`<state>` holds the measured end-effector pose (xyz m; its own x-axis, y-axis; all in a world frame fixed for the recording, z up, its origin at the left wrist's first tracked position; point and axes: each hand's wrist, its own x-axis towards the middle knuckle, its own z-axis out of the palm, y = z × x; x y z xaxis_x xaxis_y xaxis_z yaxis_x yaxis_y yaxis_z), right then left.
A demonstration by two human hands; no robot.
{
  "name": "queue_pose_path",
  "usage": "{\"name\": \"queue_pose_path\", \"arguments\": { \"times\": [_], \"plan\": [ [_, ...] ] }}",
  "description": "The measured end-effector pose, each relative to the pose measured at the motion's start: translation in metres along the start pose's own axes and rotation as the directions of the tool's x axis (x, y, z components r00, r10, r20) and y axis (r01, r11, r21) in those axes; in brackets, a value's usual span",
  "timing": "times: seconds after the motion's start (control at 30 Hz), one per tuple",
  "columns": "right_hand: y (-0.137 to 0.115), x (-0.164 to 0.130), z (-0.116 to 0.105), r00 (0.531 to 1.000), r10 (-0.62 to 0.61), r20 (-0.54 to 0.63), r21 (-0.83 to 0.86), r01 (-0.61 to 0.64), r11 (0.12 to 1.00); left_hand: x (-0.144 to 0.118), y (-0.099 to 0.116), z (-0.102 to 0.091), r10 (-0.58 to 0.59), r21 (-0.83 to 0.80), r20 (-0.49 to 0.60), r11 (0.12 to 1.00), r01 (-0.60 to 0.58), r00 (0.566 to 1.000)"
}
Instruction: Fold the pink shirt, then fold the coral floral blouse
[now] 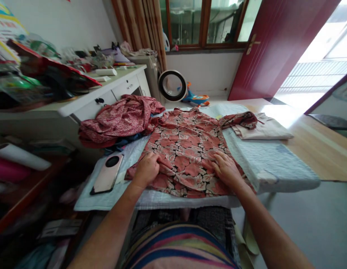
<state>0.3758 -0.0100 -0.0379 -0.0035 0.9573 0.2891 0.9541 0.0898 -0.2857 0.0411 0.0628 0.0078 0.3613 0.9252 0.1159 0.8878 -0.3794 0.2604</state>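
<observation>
A red-and-pink floral-print cloth garment lies spread flat on a pale blue quilted padded board, occupying the board's centre with its hem toward the person.

Left hand: resting on the garment's lower left part, at about 8 o'clock from the garment's centre. Fingers are curled inward with the fabric bunched beneath them; whether cloth is actually pinched between them cannot be told.

Right hand: lying palm-down on the garment's lower right part, at about 4 o'clock from its centre. Fingers are extended and slightly spread, pressed flat against the fabric, holding nothing.

Surroundings on the board: a pink rectangular smartphone with a round black camera ring lies at 9 o'clock from the left hand, near it but not touching the garment. A crumpled dark red patterned heap of cloth sits at 10 o'clock from the garment, touching its upper left edge. A folded cream-coloured cloth lies at 2 o'clock, with one sleeve of the garment resting over its near edge.

Beyond the board: a white drawer cabinet at 10 o'clock carries assorted clutter. A round white-and-black ring-shaped appliance stands on the floor at 12 o'clock, under the window. A dark red door stands open at 1 o'clock.
</observation>
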Motion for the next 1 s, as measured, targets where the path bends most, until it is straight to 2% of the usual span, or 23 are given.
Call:
{"name": "queue_pose_path", "arguments": {
  "times": [0.07, 0.17, 0.37, 0.47, 0.57, 0.63, 0.67, 0.77, 0.87, 0.93, 1.0],
  "plan": [
    [0.004, 0.001, 0.009, 1.0, -0.002, -0.018, -0.051, 0.001, 0.999, -0.008, -0.021, -0.002, -0.149, 0.037, 0.033, 0.988, 0.148, 0.988],
    [0.007, -0.001, 0.016, 0.998, -0.018, -0.052, -0.098, 0.013, 0.995, -0.014, -0.033, 0.003, -0.219, 0.013, 0.079, 0.976, 0.218, 0.973],
    [0.005, -0.003, 0.016, 0.997, -0.028, -0.071, -0.103, 0.021, 0.994, -0.013, -0.015, 0.026, -0.232, -0.143, -0.039, 0.964, 0.224, 0.972],
    [0.006, -0.003, 0.017, 0.997, -0.018, -0.072, -0.097, 0.011, 0.995, -0.015, -0.008, 0.032, -0.216, -0.249, -0.063, 0.949, 0.194, 0.974],
    [0.008, -0.003, 0.017, 0.997, -0.025, -0.072, -0.097, 0.018, 0.995, -0.018, -0.007, 0.032, -0.261, -0.454, -0.08, 0.868, 0.198, 0.962],
    [0.009, -0.003, 0.018, 0.997, -0.031, -0.07, -0.094, 0.024, 0.995, -0.019, -0.009, 0.032, -0.338, -0.633, -0.074, 0.743, 0.218, 0.938],
    [0.01, -0.003, 0.019, 0.997, -0.032, -0.069, -0.093, 0.025, 0.995, -0.02, -0.01, 0.032, -0.38, -0.724, -0.055, 0.652, 0.225, 0.923],
    [0.013, -0.002, 0.02, 0.997, -0.032, -0.065, -0.091, 0.026, 0.996, -0.023, -0.009, 0.031, -0.469, -0.93, 0.092, 0.274, 0.244, 0.878],
    [0.013, -0.002, 0.021, 0.998, -0.032, -0.057, -0.088, 0.027, 0.996, -0.027, -0.005, 0.027, -0.446, -0.961, 0.276, -0.114, 0.252, 0.851],
    [0.013, -0.002, 0.021, 0.998, -0.022, -0.053, -0.088, 0.017, 0.996, -0.03, -0.002, 0.02, -0.409, -0.93, 0.342, -0.275, 0.243, 0.846],
    [0.014, -0.003, 0.021, 0.999, -0.013, -0.051, -0.087, 0.009, 0.996, -0.032, 0.0, 0.013, -0.392, -0.895, 0.383, -0.38, 0.232, 0.837]
  ]
}}
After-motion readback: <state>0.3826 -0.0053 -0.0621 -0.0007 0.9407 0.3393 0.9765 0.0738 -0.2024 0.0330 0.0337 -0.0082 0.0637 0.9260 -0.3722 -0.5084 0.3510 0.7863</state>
